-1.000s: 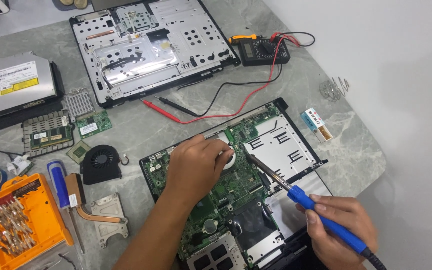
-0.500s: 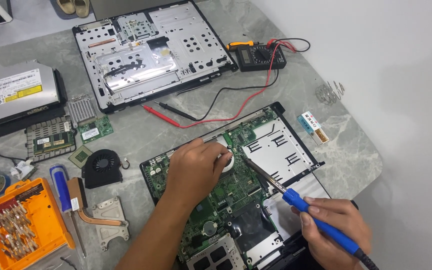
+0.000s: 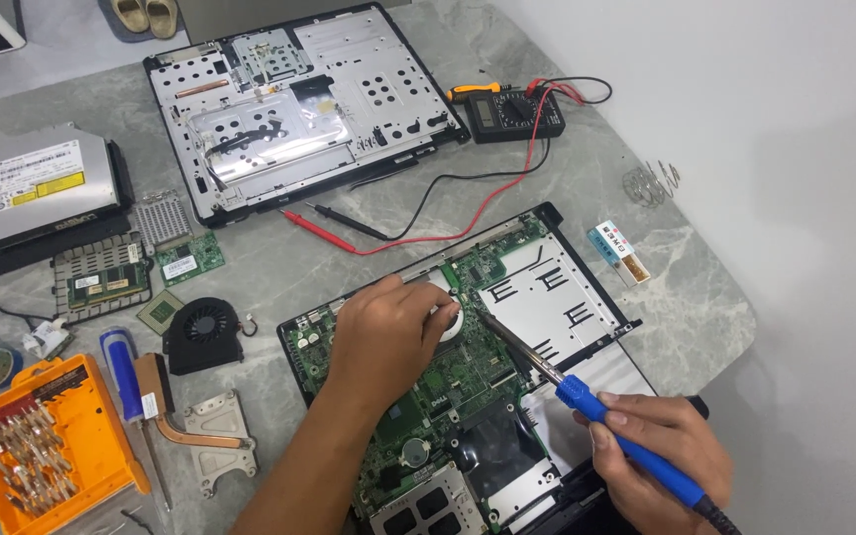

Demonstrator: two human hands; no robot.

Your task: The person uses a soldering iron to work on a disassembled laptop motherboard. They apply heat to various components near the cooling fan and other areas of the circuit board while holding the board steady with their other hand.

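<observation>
A blue-handled soldering iron was gripped in the right hand, its tip aimed toward eleven o'clock at the green motherboard, where a small white roll was pinched by the left hand; steady tip placement seemed needed next.

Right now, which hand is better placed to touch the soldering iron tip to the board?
Right. The right hand grips the blue-handled soldering iron, its tip beside the small white roll on the green motherboard. The left hand rests on that roll, steadying it.
</observation>
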